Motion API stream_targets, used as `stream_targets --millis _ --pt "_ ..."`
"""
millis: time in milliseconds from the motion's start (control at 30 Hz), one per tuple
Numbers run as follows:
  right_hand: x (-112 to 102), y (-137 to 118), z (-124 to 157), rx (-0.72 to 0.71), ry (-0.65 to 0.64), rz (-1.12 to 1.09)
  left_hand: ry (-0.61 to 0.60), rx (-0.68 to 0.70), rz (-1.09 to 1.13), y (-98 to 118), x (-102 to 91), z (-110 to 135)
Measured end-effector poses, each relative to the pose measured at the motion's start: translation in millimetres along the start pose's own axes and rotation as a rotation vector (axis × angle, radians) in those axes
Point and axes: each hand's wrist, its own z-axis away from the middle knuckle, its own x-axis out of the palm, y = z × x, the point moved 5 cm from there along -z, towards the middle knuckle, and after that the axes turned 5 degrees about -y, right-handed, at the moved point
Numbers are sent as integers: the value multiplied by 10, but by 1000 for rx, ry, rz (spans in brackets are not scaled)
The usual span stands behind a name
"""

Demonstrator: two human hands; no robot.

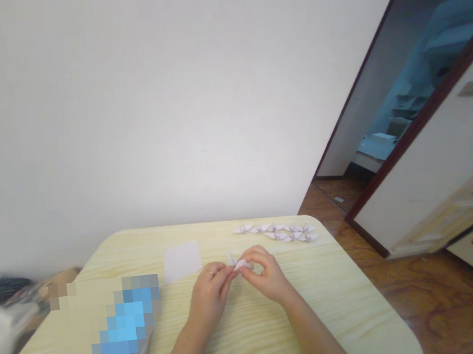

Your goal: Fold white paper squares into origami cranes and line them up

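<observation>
A small white folded paper crane [240, 265] is pinched between my two hands above the middle of the table. My left hand [209, 291], with a ring on one finger, grips its left side between thumb and fingers. On the other side, the thumb and index finger of my right hand [265, 271] close on the paper. One thin point sticks up between the hands; my fingertips hide part of the folds. Beyond my right hand, several folded white paper cranes [287, 233] lie in two rows. Flat white paper sheets [181, 261] rest behind my left hand.
The pale wood-grain table [253, 338] has rounded corners and stands close to a white wall [178, 104]. A blurred-out blue object [118, 336] lies at its left front. Right of the table are a wooden floor [355, 260] and an open doorway [400, 86].
</observation>
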Motion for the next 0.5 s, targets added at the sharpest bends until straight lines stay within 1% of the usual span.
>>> stream_targets --millis 100,200,500 --pt "-11 12 -2 1 16 -63 -57 -13 -23 10 12 -7" --pt "-20 26 -4 8 22 -101 -88 -28 -31 27 9 -12" --pt "-23 13 6 79 3 -72 -31 -31 -18 15 -5 -3"
